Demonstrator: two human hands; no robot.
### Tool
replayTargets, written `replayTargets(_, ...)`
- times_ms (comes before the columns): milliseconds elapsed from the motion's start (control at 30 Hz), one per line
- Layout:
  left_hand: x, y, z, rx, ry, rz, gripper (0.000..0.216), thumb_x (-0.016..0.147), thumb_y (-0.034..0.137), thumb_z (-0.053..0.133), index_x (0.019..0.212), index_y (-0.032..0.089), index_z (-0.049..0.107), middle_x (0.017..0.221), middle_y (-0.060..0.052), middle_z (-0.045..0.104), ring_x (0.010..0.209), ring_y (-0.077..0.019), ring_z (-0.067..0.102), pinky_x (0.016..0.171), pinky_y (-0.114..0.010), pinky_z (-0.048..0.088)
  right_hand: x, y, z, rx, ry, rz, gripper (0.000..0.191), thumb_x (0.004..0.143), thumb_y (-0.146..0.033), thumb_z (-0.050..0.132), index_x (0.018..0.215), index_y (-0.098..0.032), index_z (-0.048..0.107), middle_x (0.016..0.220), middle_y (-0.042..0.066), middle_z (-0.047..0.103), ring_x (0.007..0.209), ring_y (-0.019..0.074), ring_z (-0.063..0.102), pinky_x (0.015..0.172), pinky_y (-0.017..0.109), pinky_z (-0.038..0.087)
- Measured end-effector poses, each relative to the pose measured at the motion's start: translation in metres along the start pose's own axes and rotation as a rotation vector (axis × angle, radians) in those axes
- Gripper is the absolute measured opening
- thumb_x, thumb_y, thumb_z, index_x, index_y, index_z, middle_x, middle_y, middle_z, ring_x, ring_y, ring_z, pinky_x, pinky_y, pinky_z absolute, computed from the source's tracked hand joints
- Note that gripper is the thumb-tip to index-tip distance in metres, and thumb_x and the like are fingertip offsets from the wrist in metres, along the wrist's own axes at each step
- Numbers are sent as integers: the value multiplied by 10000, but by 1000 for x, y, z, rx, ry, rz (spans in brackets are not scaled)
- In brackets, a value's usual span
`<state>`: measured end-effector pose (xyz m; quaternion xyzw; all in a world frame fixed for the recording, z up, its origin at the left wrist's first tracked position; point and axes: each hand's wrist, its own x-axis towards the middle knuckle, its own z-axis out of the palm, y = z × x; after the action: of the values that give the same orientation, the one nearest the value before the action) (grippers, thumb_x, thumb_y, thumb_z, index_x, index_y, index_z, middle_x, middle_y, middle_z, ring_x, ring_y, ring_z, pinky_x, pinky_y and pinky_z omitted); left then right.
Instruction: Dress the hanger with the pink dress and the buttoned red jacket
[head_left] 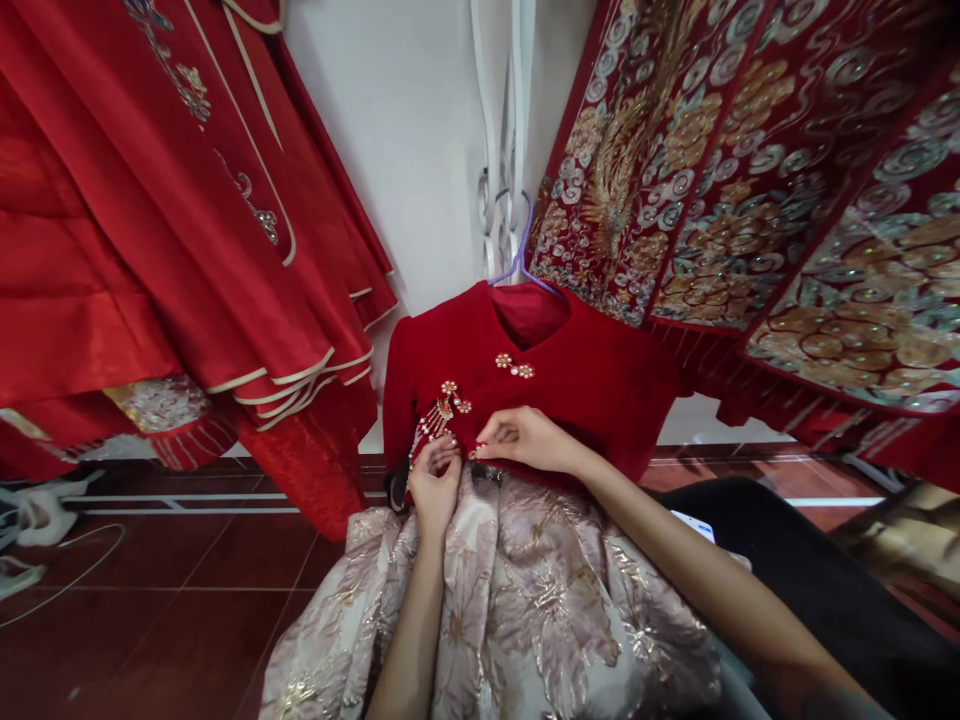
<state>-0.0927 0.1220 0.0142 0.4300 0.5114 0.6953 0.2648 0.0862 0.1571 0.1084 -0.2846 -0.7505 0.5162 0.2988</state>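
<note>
A dark red velvet jacket (600, 385) hangs on a purple hanger (519, 262), facing me. Its front carries flower-shaped beaded fasteners (514, 365) near the neckline and a tasselled beaded ornament (436, 415) lower on the left. My left hand (435, 475) is closed in a pinch at the beads of a frog button on the jacket's lower front. From the right, my right hand (529, 437) pinches the other side of that button, thumb and finger together. The small parts between my fingertips are mostly hidden. Directly below is a pale floral brocade skirt (547, 590) with metallic flowers.
Red garments with cream piping (247, 290) hang at left. At right hangs a heavily embroidered red garment (720, 190). Behind the hanger is white scrollwork (514, 100). A phone (694, 525) lies beside my right forearm. White shoes (49, 515) stand on the tiled floor (187, 620).
</note>
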Motion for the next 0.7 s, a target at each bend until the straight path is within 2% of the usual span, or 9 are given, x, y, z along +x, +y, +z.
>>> replayTargets(133,4,-2,1,-22,42,-41,285,639,194,660,916,124,660,884,-91,713,806,-182,684,796,-337,559,33,13,21,-177,176,-40,139,703,-234,744,799,-154,683,754,40,724,712,165,684,709,288,534)
replayTargets(267,7,-3,3,-44,54,-59,280,631,211,676,896,119,667,871,-92,717,799,-176,684,806,-335,558,43,33,36,-252,316,-97,89,747,-197,715,815,-151,682,780,39,714,704,149,679,689,256,538)
replayTargets(500,7,-1,4,-46,57,-54,314,654,274,718,921,114,680,902,-103,726,823,-184,688,823,-342,557,36,47,45,-448,379,-243,77,818,-138,630,884,-160,665,858,37,670,732,130,656,709,233,522)
replayTargets(700,9,-4,0,-33,31,-33,290,693,268,687,941,118,698,912,-98,737,833,-185,696,834,-344,558,34,46,50,-518,399,-292,119,900,-225,545,954,-182,642,925,42,651,805,141,650,766,245,514)
